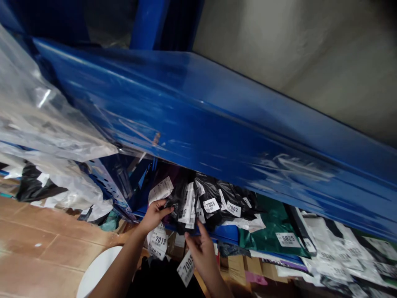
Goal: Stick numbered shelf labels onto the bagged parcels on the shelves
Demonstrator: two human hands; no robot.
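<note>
Black plastic-wrapped packages (214, 198) with white numbered labels such as 7003 and 7002 are packed on a blue shelf under a wide blue beam (217, 124). My left hand (153, 215) pinches the edge of one black package beside a white label (160, 189). My right hand (201, 248) reaches up toward the same row, fingers partly spread, touching the lower edge of the packages. A tag (186, 268) numbered 70-something hangs by my right wrist. Another tag reading 7019 (159, 240) hangs below my left hand.
A green package (273, 231) labelled 6025 lies to the right, with more white and black bags beyond (341, 252). Clear plastic sheeting (37, 116) hangs at the left. A brown tiled floor (37, 248) and a white round object (99, 265) are below.
</note>
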